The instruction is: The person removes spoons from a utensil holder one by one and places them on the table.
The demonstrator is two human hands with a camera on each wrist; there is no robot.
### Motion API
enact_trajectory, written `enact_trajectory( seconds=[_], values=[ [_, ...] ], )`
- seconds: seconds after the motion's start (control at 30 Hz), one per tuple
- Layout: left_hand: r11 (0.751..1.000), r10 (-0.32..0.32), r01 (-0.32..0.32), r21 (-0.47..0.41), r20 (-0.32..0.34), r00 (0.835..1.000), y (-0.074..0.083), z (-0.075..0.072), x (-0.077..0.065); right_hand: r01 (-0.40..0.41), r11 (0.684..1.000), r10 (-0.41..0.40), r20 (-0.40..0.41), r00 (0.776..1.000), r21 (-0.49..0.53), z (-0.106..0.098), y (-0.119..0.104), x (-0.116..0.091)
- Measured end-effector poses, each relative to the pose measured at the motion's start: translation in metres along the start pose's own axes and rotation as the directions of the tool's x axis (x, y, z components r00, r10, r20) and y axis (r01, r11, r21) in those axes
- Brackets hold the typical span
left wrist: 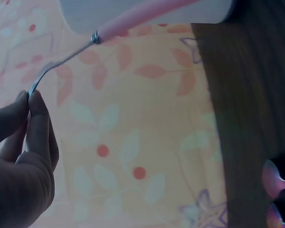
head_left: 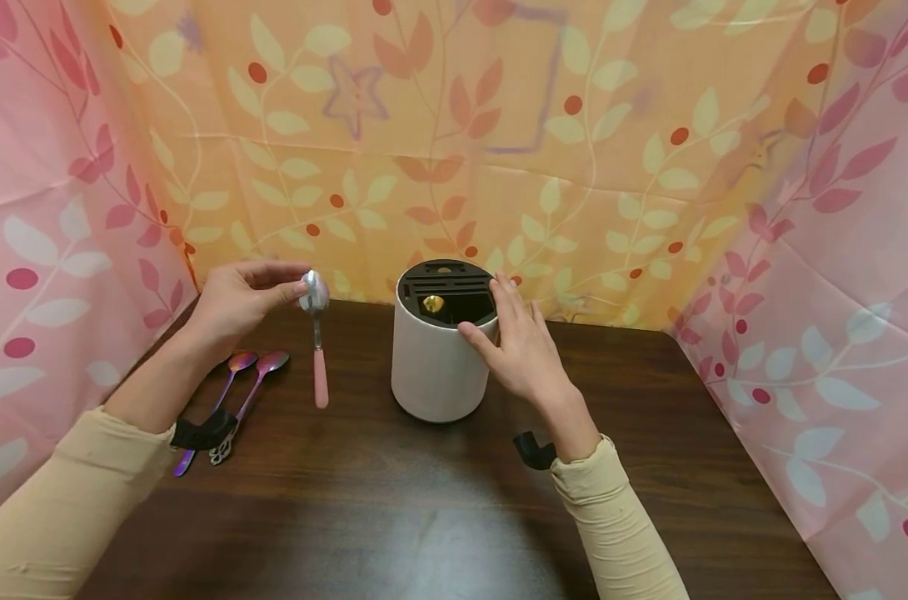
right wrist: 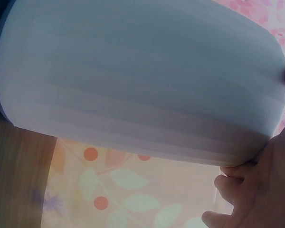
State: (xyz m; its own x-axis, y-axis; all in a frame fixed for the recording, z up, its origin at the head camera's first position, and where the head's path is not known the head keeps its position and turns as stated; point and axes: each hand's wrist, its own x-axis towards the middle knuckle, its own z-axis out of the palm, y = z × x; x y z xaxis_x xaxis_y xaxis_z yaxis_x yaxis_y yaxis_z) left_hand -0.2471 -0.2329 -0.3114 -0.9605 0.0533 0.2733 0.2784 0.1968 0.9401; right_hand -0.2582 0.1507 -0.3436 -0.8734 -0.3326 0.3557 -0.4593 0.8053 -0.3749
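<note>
My left hand (head_left: 232, 304) pinches a spoon (head_left: 318, 333) by its silver bowl between thumb and fingertips. The spoon hangs above the table with its pink handle pointing down; the left wrist view shows the same pink handle (left wrist: 142, 18) and thin metal neck. A white cylindrical utensil holder (head_left: 439, 375) stands upright in the middle, topped by a black slotted insert (head_left: 448, 283). Something round and gold (head_left: 434, 305) shows inside its larger opening. My right hand (head_left: 525, 350) touches the holder's right rim, its fingers fairly straight and thumb at the front edge.
Two iridescent purple spoons (head_left: 262, 371) lie on the dark wooden table (head_left: 424, 517) at the left, partly under my left wrist. One has an ornate handle end. Patterned cloth (head_left: 439, 150) hangs behind the table and along both sides.
</note>
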Motion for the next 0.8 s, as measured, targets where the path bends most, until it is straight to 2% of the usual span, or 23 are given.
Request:
enact_trajectory(
  seconds=[0.07, 0.23, 0.37, 0.47, 0.63, 0.8],
  values=[
    [0.995, -0.016, 0.012, 0.095, 0.038, 0.999, -0.005, -0.001, 0.001, 0.001, 1.000, -0.001, -0.003, 1.000, 0.003, 0.000, 0.000, 0.000],
    [0.976, -0.084, 0.056, 0.212, 0.126, 0.988, -0.019, -0.001, 0.004, 0.002, 1.000, -0.002, -0.011, 1.000, 0.006, 0.001, 0.001, 0.000],
    [0.940, -0.168, 0.103, 0.325, 0.177, 0.970, -0.031, -0.002, 0.008, 0.000, 1.000, 0.000, -0.006, 1.000, 0.003, 0.001, 0.001, 0.000],
    [0.917, -0.221, 0.128, 0.377, 0.213, 0.952, -0.040, -0.002, 0.011, -0.004, 1.000, 0.004, -0.005, 1.000, 0.001, 0.001, 0.001, 0.000],
    [0.903, -0.263, 0.140, 0.405, 0.265, 0.928, -0.054, -0.005, 0.015, -0.005, 1.000, 0.005, -0.009, 1.000, 0.003, 0.001, 0.001, 0.000],
    [0.920, -0.310, 0.199, 0.337, 0.317, 0.896, -0.068, -0.010, 0.020, -0.004, 1.000, 0.004, -0.004, 1.000, 0.001, 0.001, 0.001, 0.000]
  ],
)
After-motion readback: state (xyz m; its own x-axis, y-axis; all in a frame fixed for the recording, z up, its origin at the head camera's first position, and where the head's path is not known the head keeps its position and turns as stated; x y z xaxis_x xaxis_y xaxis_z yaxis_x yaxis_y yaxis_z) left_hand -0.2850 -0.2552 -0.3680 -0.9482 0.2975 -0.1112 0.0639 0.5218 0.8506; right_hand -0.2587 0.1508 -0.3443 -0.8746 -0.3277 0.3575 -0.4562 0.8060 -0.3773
